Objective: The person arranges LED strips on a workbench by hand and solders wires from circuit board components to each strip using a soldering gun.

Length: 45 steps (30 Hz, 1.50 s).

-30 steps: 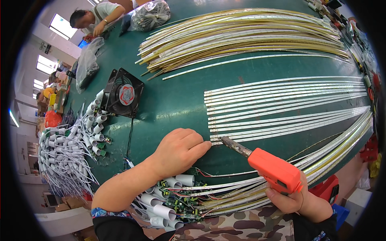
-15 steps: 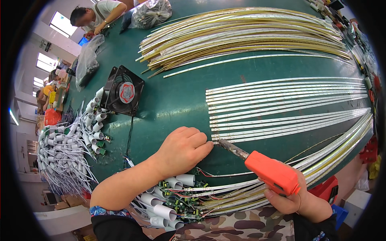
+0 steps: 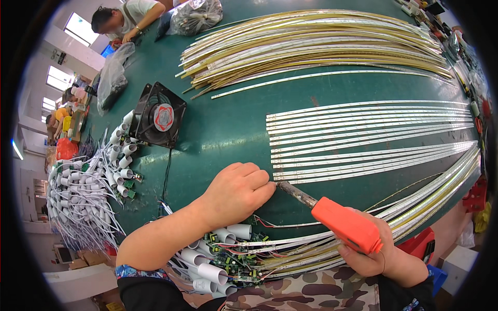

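Note:
My right hand (image 3: 376, 256) grips a red soldering gun (image 3: 346, 224), its metal barrel slanting up and to the left. The tip touches or nearly touches the left end of the nearest LED strip (image 3: 321, 176) in a row of thin white strips. Just left of that tip, my left hand (image 3: 236, 192) is closed with the fingertips pressed together; what they pinch, if anything, is hidden. Below my left forearm, white tubes (image 3: 211, 274) and green circuit boards (image 3: 236, 263) lie by wired LED strips (image 3: 410, 220).
A large bundle of strips (image 3: 311, 46) spreads across the far table. A black fan (image 3: 158, 116) stands left of centre, its cord trailing toward me. Many white tubes with wires (image 3: 83, 194) pile up at left. A person (image 3: 132, 20) works at the far left beside plastic bags (image 3: 194, 18).
The soldering gun and my right hand have shifted slightly left, bringing the tip closer to my left fingertips. My left hand has stayed almost still.

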Each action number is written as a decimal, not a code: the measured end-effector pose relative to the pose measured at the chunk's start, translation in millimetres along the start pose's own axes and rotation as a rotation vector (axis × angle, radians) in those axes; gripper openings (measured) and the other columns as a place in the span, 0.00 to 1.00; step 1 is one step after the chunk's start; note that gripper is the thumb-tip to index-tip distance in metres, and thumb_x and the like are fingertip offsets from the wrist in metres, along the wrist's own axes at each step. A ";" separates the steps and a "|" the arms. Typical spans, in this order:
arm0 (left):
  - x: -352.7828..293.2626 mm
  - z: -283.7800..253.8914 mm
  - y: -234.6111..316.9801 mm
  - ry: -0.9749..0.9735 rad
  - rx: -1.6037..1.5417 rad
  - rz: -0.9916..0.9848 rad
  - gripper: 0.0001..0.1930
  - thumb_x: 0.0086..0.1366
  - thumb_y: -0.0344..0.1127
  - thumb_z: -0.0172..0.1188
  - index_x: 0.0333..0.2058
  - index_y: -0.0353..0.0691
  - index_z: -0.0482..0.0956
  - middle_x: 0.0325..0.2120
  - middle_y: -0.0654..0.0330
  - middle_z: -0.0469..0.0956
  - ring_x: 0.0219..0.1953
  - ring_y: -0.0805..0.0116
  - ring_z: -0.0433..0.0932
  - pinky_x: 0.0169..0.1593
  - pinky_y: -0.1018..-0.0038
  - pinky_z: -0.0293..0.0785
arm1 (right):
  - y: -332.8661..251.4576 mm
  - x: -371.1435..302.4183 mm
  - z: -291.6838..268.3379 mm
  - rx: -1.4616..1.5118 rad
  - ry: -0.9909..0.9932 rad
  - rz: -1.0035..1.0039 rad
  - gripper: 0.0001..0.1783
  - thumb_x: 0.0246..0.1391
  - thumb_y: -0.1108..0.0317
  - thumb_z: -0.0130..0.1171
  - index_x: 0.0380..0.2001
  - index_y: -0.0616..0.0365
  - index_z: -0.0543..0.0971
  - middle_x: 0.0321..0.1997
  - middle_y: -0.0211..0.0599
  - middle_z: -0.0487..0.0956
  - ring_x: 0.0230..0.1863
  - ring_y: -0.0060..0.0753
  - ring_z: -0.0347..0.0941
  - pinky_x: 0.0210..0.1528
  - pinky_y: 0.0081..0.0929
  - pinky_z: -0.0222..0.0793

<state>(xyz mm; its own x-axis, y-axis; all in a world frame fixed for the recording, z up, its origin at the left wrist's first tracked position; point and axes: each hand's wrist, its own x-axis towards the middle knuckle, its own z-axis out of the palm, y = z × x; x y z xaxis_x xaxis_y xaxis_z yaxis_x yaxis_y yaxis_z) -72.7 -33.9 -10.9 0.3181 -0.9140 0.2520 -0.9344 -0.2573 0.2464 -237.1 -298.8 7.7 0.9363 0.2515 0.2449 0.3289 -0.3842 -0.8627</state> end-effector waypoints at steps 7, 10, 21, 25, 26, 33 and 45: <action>-3.4 0.3 0.2 -0.038 0.031 -0.015 0.07 0.50 0.32 0.58 0.30 0.41 0.79 0.26 0.65 0.70 0.33 0.66 0.73 0.34 0.71 0.70 | -2.1 0.1 -2.0 -0.013 -0.037 0.012 0.35 0.39 0.80 0.64 0.56 0.71 0.68 0.38 0.45 0.79 0.25 0.40 0.74 0.29 0.30 0.71; -1.7 1.6 -0.3 0.006 -0.013 0.001 0.09 0.47 0.28 0.62 0.31 0.39 0.81 0.23 0.63 0.70 0.29 0.64 0.73 0.31 0.67 0.71 | -0.1 -4.8 -5.7 0.083 -0.039 0.037 0.34 0.41 0.79 0.64 0.55 0.71 0.68 0.42 0.47 0.79 0.31 0.43 0.77 0.35 0.30 0.74; -1.7 1.3 -0.5 0.008 -0.006 0.005 0.09 0.47 0.29 0.63 0.30 0.39 0.81 0.23 0.64 0.70 0.28 0.64 0.73 0.31 0.68 0.71 | -1.8 -6.3 -4.8 0.126 -0.022 0.089 0.32 0.42 0.78 0.62 0.54 0.72 0.69 0.43 0.48 0.79 0.34 0.43 0.78 0.38 0.31 0.75; -0.6 1.9 -0.6 0.016 -0.004 0.007 0.07 0.48 0.29 0.63 0.29 0.39 0.81 0.22 0.64 0.70 0.28 0.64 0.73 0.30 0.68 0.71 | -2.2 -1.6 1.0 0.017 0.019 0.008 0.33 0.41 0.80 0.63 0.55 0.72 0.69 0.41 0.46 0.80 0.30 0.40 0.77 0.34 0.29 0.73; -1.0 2.0 -0.9 0.016 -0.003 0.005 0.07 0.48 0.29 0.63 0.29 0.39 0.81 0.22 0.64 0.70 0.28 0.64 0.73 0.30 0.68 0.71 | -3.0 -0.4 0.4 0.023 0.000 0.014 0.33 0.41 0.80 0.63 0.55 0.72 0.68 0.40 0.45 0.80 0.28 0.38 0.76 0.32 0.29 0.72; -2.0 2.1 -1.2 0.011 -0.005 0.007 0.07 0.48 0.29 0.63 0.29 0.39 0.81 0.22 0.64 0.70 0.28 0.64 0.73 0.30 0.68 0.71 | -6.5 2.4 0.1 -0.038 -0.020 -0.005 0.35 0.41 0.80 0.64 0.56 0.72 0.67 0.40 0.44 0.80 0.27 0.37 0.75 0.30 0.29 0.72; -2.8 1.8 -1.9 0.001 -0.005 0.017 0.09 0.47 0.28 0.63 0.31 0.39 0.81 0.22 0.64 0.69 0.28 0.64 0.73 0.30 0.68 0.70 | -3.7 -7.1 -7.9 -0.014 -0.055 0.042 0.33 0.43 0.76 0.63 0.54 0.74 0.68 0.45 0.53 0.79 0.35 0.44 0.80 0.39 0.31 0.75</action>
<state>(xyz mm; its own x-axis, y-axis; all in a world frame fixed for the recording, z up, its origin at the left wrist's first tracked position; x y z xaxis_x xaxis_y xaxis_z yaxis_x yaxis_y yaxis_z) -72.1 -31.4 -13.8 0.3028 -0.9178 0.2568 -0.9388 -0.2407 0.2465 -243.9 -306.3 12.7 0.9413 0.2835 0.1834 0.2913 -0.4074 -0.8656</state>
